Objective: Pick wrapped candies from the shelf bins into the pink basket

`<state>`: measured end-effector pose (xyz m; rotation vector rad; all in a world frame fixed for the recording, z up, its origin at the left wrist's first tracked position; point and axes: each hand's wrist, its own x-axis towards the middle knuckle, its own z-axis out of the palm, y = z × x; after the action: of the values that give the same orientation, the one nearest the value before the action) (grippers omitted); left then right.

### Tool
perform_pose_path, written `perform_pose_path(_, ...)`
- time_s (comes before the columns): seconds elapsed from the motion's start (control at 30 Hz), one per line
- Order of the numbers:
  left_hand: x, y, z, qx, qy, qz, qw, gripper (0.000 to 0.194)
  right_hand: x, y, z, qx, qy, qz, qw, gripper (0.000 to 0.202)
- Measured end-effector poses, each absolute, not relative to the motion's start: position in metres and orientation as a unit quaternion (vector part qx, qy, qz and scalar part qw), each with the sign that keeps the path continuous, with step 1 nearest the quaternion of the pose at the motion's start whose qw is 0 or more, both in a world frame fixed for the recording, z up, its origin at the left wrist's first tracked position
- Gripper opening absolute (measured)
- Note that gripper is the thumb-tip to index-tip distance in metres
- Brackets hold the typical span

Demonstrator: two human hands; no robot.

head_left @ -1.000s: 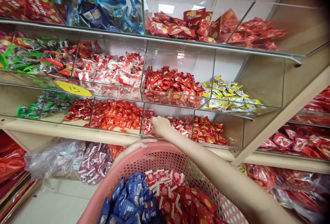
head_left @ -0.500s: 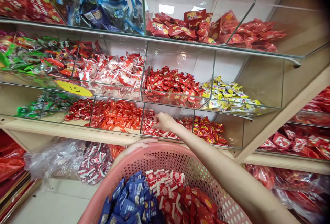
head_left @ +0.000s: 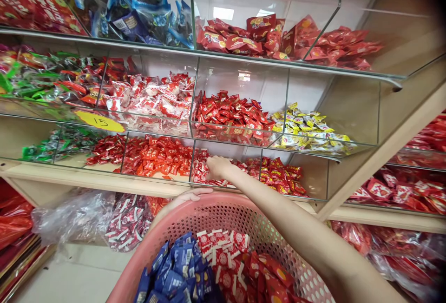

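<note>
My right hand (head_left: pixel 219 167) is in a lower glass bin, its fingers curled down among small red-and-white wrapped candies (head_left: pixel 201 168). What sits inside those fingers is hidden. Around the far rim of a pink perforated plastic basket (head_left: pixel 226 207), my left hand (head_left: pixel 186 197) keeps its hold, mostly behind the basket wall. Inside the basket lie blue packets (head_left: pixel 183 259) at the left, red-and-white packets (head_left: pixel 226 252) in the middle and larger red packets (head_left: pixel 272 273) at the right.
Glass dividers (head_left: pixel 195 94) split the shelves into bins of wrapped sweets. A yellow price tag (head_left: pixel 100 121) reads 15. Below the shelf lie clear plastic bags (head_left: pixel 76 214). A slanting wooden post (head_left: pixel 390 140) stands at the right.
In the bin, my right hand has shifted slightly left and its fingers have curled in more. The left hand and basket stay nearly the same.
</note>
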<state>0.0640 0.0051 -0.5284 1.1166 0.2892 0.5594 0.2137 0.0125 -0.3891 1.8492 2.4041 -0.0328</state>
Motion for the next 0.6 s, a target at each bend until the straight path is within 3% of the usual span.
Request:
perform_pose_path(0.3,0.064,0.003,-0.529,0.474,0.177,0.255,0.824,0.048,0.249,0.020,-0.383,0.637,0.771,-0.011,-0.013,0.039)
perform_pose_path(0.6,0.064,0.005,-0.525,0.493,0.182,0.257,0.811,0.051,0.256,-0.009,-0.397,0.668,0.744,0.012,0.004,0.034)
